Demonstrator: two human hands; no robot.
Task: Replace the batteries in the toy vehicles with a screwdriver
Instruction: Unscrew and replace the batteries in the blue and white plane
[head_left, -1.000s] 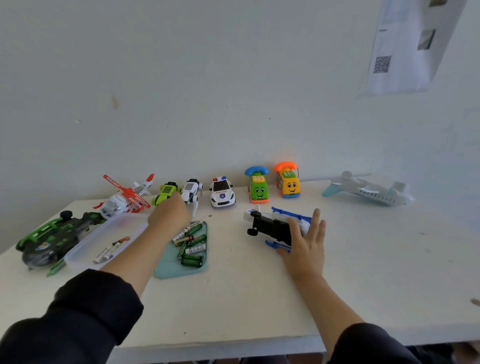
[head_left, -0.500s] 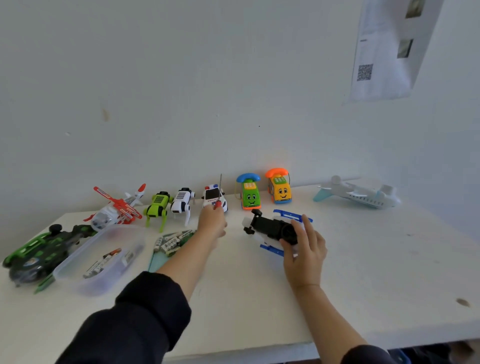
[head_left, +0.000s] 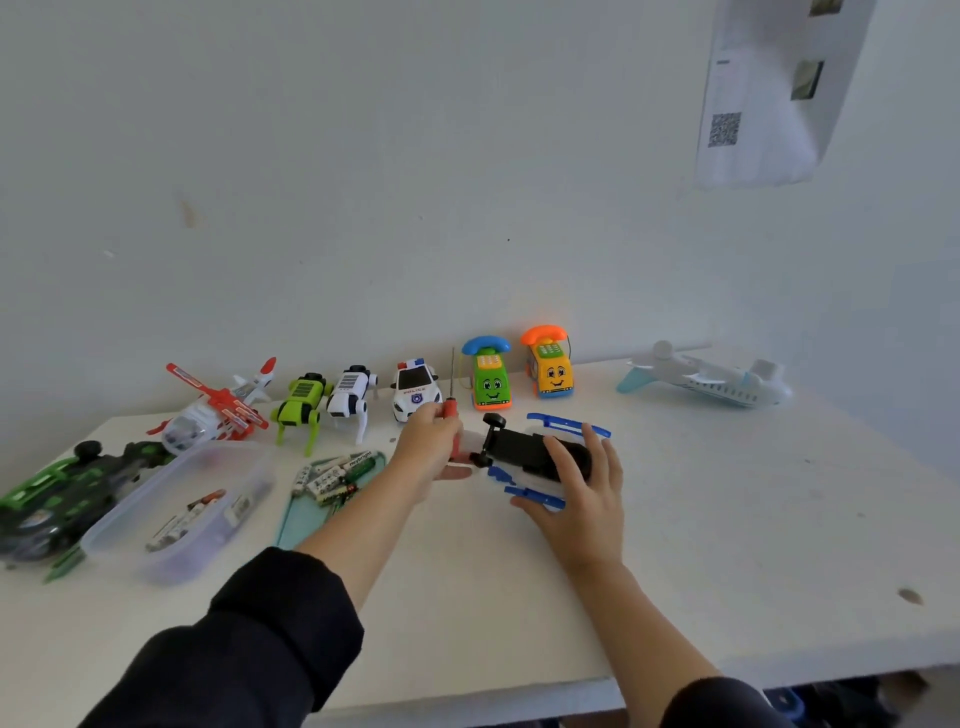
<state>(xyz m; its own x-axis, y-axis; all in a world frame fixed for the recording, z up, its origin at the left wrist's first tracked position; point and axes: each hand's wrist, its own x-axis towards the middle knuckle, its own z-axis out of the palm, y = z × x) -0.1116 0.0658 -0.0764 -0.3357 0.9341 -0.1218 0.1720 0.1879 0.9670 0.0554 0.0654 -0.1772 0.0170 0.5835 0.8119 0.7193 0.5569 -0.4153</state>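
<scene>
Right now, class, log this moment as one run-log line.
left hand: grips red-handled screwdriver, shaft up | right hand: steadies upturned blue-and-white toy vehicle | stage: screws not yet engaged

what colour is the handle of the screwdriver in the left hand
Red; the screwdriver handle shows above the left hand in the head view.
</scene>
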